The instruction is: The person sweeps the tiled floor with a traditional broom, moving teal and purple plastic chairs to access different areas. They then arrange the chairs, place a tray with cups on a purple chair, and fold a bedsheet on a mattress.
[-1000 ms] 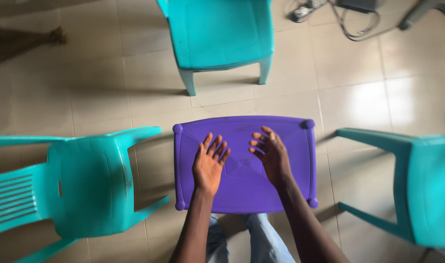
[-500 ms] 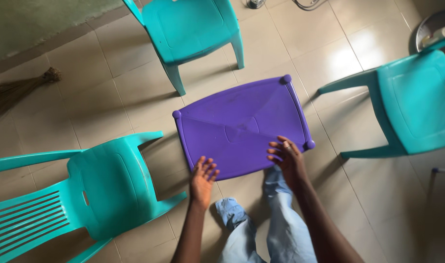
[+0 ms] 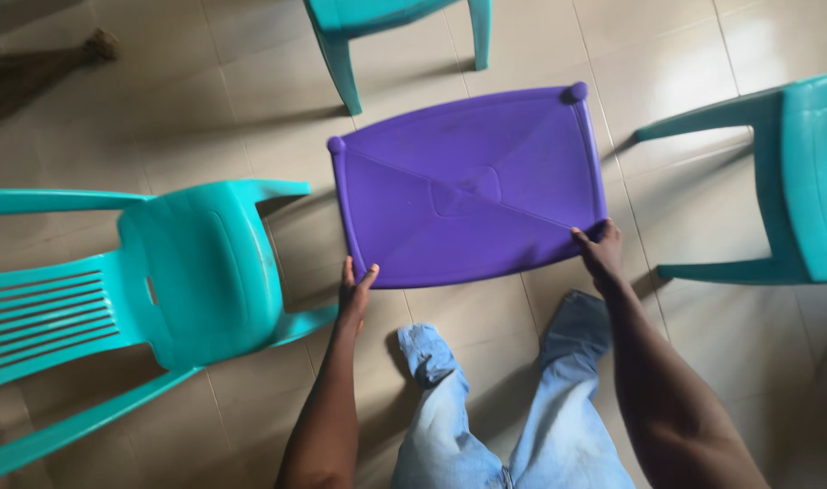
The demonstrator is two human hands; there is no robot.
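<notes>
Now both hands held the purple counter (image 3: 468, 190) by its near corners: left hand (image 3: 353, 294) and right hand (image 3: 602, 254), fingers wrapped around the edge. It sat between green chairs (image 3: 191, 272) on the floor.

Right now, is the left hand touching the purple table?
Touching. The head view shows the left hand gripping the near left corner of the purple table, thumb on top of the rim. The right hand holds the near right corner.
</notes>
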